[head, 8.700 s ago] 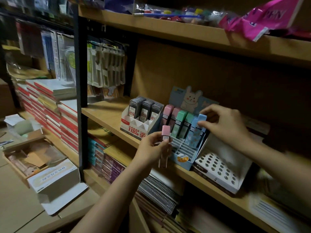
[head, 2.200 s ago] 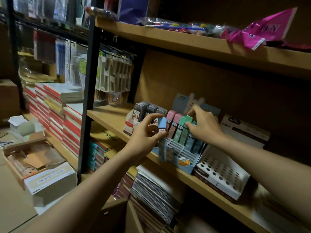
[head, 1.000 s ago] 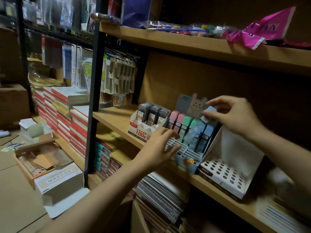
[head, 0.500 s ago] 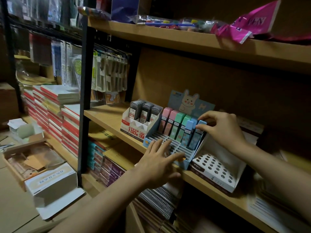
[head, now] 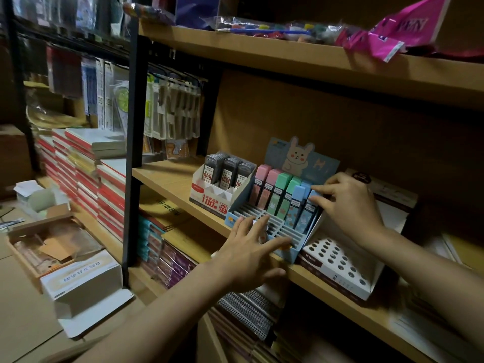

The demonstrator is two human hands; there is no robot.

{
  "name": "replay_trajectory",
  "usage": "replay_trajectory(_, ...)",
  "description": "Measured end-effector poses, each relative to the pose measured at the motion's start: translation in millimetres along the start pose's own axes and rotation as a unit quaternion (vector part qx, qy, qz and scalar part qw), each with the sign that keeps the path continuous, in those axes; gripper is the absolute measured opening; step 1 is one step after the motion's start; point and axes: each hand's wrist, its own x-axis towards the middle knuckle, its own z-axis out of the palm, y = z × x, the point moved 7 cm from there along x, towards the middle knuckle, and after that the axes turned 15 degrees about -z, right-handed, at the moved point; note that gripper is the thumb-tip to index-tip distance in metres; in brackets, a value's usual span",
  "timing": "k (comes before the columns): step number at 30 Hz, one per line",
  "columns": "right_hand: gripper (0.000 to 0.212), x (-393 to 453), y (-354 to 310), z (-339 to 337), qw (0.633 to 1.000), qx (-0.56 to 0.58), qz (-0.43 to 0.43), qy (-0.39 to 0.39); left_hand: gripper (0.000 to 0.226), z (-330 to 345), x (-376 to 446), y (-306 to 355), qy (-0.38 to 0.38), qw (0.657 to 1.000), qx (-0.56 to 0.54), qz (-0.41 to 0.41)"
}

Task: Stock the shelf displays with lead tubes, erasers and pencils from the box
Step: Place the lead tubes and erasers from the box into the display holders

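Left hand flat, fingers spread on front of blue display on shelf. Right hand fingertips touch blue tube in back row. Grey lead box just left, white holed tray right.

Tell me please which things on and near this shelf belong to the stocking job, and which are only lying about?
Belong to the job:
- blue slotted display, left hand resting on it
- pastel lead tubes, right hand touching the blue ones
- grey lead tube box
- white holed display
- open box on the floor

Lying about:
- stacked notebooks
- pink packet
- hanging packs
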Motion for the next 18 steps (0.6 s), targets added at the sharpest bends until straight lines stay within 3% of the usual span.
replay_trajectory(8, 0.055, -7.7, -8.1, 10.4, 0.996, -0.066, 0.013, -0.05, 0.065, -2.2, -1.5, 0.6, 0.001, 1.0, -0.001, -0.003)
replay_trajectory(14, 0.046, -11.1, -12.8, 12.8, 0.997, -0.057, 0.019, -0.055, 0.064, -2.5, -1.7, -0.1, -0.006, 1.0, 0.002, 0.0)
replay_trajectory(18, 0.058, -14.5, -9.5, 14.6, 0.995, -0.049, 0.023, -0.083, 0.065, -1.5, -1.5, 0.4, -0.011, 1.0, 0.008, -0.002)
